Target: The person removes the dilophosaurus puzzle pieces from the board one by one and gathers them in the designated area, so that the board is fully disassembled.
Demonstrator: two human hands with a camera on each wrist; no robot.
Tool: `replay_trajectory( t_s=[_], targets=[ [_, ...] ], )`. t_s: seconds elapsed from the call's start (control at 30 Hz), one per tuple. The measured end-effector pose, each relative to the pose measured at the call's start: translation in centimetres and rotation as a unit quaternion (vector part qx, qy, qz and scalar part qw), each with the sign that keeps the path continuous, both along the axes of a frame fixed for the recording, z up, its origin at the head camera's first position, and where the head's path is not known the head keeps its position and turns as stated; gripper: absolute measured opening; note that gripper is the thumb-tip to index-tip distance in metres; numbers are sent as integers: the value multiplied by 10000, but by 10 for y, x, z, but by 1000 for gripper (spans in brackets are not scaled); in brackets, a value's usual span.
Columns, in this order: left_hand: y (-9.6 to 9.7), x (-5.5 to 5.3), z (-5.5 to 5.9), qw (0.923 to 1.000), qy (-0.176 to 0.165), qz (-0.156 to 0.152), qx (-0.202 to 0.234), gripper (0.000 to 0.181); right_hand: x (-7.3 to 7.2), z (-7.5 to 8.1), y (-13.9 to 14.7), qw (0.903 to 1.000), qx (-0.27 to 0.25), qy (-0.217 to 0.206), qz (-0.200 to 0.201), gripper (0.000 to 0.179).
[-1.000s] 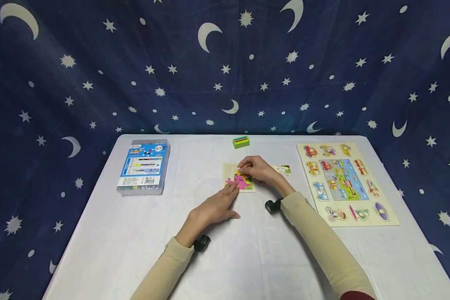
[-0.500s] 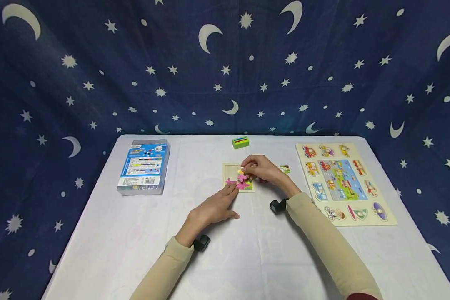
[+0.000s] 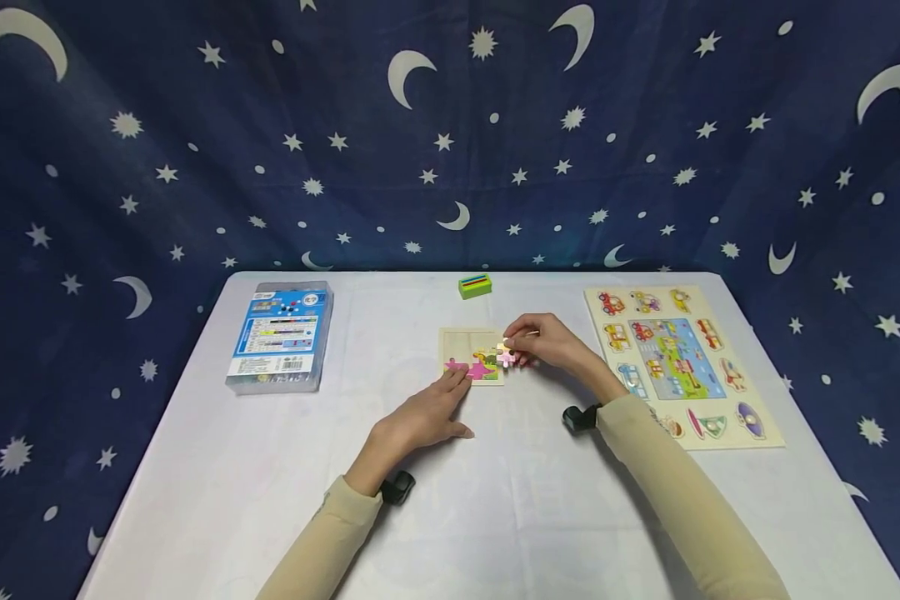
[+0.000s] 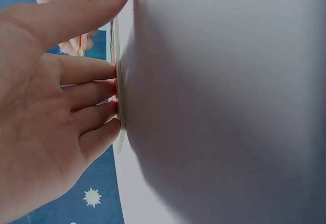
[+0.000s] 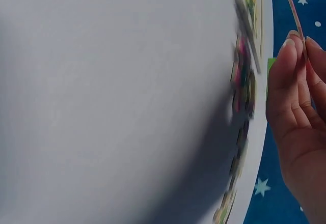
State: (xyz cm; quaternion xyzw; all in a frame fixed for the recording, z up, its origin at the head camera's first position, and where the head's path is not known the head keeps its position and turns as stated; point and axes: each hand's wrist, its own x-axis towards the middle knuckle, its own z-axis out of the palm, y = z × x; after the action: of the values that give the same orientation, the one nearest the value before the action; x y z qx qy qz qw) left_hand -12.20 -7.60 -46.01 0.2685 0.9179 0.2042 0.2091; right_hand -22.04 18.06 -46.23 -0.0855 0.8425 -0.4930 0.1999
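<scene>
A small square wooden jigsaw tray (image 3: 453, 340) lies mid-table with pink, yellow and green pieces (image 3: 483, 367) in its lower part; bare wood shows at its upper left. My left hand (image 3: 420, 417) rests its fingertips on the tray's lower left; in the left wrist view the fingers (image 4: 91, 94) are nearly straight against its edge. Just off the tray's right side, my right hand (image 3: 547, 343) pinches a pink-and-yellow puzzle piece (image 3: 506, 356) between thumb and fingers. The right wrist view shows this puzzle piece (image 5: 294, 12) edge-on, above the table.
Loose puzzle pieces (image 5: 243, 76) lie beside the tray, under the right hand. A green block (image 3: 475, 287) stands behind the tray. A clear-sided box with a blue label (image 3: 279, 337) is at left, a large wooden vehicle puzzle board (image 3: 678, 358) at right. A star-patterned cloth hangs behind.
My right hand has lifted the pink-and-yellow puzzle piece out of the tray and carried it to the right, past the edge. My left hand keeps its place on the tray.
</scene>
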Motion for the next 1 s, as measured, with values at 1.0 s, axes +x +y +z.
replay_trajectory(
  t_s=[1.0],
  targets=[
    [-1,1,0,9996,-24,84,264,86,7,-13,62,9944,911,432,-316,20]
  ],
)
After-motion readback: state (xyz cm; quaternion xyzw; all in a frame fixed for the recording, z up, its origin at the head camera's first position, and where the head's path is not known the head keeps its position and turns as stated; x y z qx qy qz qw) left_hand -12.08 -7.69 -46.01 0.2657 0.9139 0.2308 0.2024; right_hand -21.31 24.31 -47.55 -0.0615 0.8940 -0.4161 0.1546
